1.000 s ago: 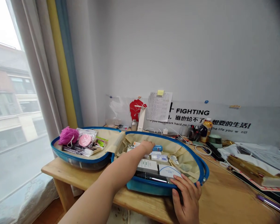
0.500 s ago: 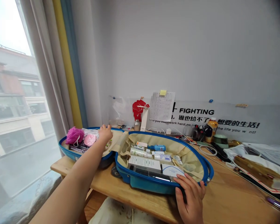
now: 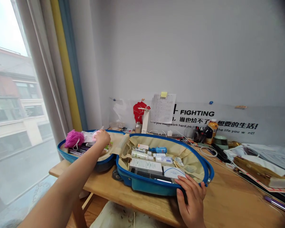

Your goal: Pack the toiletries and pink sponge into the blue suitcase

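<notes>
An open blue-rimmed suitcase lies on the table in two halves. My left hand (image 3: 102, 138) reaches into the left half (image 3: 64, 152), over a pink round pad that it mostly hides, beside a pink mesh bath sponge (image 3: 73, 138) and plastic-wrapped packets. My right hand (image 3: 191, 198) grips the front rim of the right half (image 3: 144, 186). Inside that half lie a white box (image 3: 145, 166), a white packet with a blue arc (image 3: 174, 172), a blue-capped bottle (image 3: 158, 150) and several small white bottles and tubes.
The suitcase stands on a wooden table (image 3: 228, 202) beside a curtained window. Behind it are a juice bottle (image 3: 211, 131), a green cup (image 3: 219, 142), cables and a printed wall sign. Papers (image 3: 258, 166) and a purple pen (image 3: 279, 205) lie to the right.
My left hand has moved from the right half across to the left half and dropped onto the pink pad. My right hand stays on the rim.
</notes>
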A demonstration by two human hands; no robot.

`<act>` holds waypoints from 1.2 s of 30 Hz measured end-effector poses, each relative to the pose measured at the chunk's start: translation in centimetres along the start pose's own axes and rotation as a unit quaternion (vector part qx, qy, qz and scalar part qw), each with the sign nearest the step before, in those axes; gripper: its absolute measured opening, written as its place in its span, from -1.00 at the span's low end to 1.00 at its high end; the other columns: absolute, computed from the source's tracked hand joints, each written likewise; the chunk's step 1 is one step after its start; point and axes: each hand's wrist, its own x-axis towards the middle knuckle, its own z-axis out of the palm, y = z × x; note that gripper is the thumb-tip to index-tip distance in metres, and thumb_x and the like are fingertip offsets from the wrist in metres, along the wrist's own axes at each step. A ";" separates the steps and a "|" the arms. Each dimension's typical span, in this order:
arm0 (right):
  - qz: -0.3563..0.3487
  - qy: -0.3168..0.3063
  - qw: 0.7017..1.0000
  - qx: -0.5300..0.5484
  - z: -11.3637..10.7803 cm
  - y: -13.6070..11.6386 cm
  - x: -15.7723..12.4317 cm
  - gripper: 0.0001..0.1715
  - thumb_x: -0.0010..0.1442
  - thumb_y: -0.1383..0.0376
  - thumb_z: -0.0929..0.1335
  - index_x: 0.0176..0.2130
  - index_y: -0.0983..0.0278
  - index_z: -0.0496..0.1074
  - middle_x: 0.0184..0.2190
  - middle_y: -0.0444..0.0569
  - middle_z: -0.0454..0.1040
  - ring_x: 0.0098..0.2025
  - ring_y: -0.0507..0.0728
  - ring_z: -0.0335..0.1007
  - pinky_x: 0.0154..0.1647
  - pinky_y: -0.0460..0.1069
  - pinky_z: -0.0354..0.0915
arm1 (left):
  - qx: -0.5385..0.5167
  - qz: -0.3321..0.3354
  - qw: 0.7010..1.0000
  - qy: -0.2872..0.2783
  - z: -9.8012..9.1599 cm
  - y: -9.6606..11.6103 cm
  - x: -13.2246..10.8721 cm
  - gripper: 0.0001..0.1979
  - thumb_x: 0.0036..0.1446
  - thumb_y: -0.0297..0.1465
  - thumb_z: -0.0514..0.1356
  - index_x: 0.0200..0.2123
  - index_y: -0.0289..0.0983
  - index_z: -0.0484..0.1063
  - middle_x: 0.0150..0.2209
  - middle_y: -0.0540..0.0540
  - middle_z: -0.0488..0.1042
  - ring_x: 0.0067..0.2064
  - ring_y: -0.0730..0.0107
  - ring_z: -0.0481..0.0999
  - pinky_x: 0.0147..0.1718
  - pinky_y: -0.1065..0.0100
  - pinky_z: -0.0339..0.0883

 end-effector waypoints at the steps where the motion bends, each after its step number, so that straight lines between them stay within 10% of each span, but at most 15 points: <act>1: 0.000 0.001 1.000 0.000 0.0 0.0 0.0 -0.77 0.28 0.27 0.20 -0.15 0.20 0.40 -0.23 -0.06 0.51 0.00 0.16 0.33 0.26 0.18 -0.12 | -0.007 0.009 0.999 0.032 -0.6 0.6 -0.2 -0.44 0.29 -0.24 0.01 0.27 -0.37 0.11 0.25 -0.46 0.17 0.21 -0.16 0.27 0.03 -0.06 0.29; 6: 0.003 0.002 1.000 0.001 0.1 0.0 0.0 -0.77 0.28 0.27 0.19 -0.15 0.19 0.39 -0.23 -0.05 0.50 0.00 0.17 0.34 0.27 0.18 -0.13 | -0.051 0.193 0.970 0.140 -3.2 5.6 -1.6 -0.43 0.32 -0.34 -0.13 0.36 -0.31 -0.08 0.39 -0.28 -0.08 0.31 0.02 0.14 0.17 0.11 0.17; 13: 0.002 -0.002 1.000 -0.003 -0.1 0.1 -0.2 -0.78 0.27 0.27 0.20 -0.15 0.18 0.39 -0.22 -0.07 0.51 0.00 0.16 0.36 0.27 0.17 -0.12 | -0.110 0.480 0.865 0.093 -1.8 12.7 -5.1 -0.64 0.21 -0.46 0.07 0.05 -0.07 0.41 0.05 0.02 0.49 0.05 0.42 0.47 0.06 0.42 0.25; 19: 0.000 -0.003 1.000 -0.013 -0.1 0.0 -0.1 -0.76 0.28 0.27 0.19 -0.15 0.17 0.39 -0.22 -0.08 0.52 -0.02 0.16 0.38 0.26 0.16 -0.11 | -0.164 0.484 0.855 0.086 -0.9 13.5 -5.6 -0.52 0.19 -0.50 0.07 0.19 -0.23 0.23 -0.14 -0.04 0.55 -0.08 0.39 0.50 -0.05 0.38 0.33; 24: -0.005 0.001 1.000 -0.009 -0.1 0.1 0.1 -0.78 0.28 0.26 0.19 -0.16 0.18 0.39 -0.24 -0.07 0.52 -0.02 0.16 0.36 0.26 0.16 -0.12 | -0.165 0.490 0.852 0.078 -1.5 12.8 -5.4 -0.65 0.27 -0.51 -0.05 0.00 -0.23 0.44 -0.04 -0.12 0.47 0.03 0.39 0.42 0.05 0.37 0.25; 36: -0.003 0.001 1.000 -0.007 0.2 0.3 -0.3 -0.76 0.28 0.26 0.20 -0.15 0.18 0.41 -0.23 -0.07 0.52 -0.01 0.16 0.37 0.28 0.19 -0.13 | 0.024 0.466 0.881 -0.077 1.1 9.1 -4.7 -0.80 0.14 -0.29 0.25 -0.27 -0.33 0.47 -0.16 -0.10 0.50 -0.04 0.25 0.46 0.02 0.03 0.30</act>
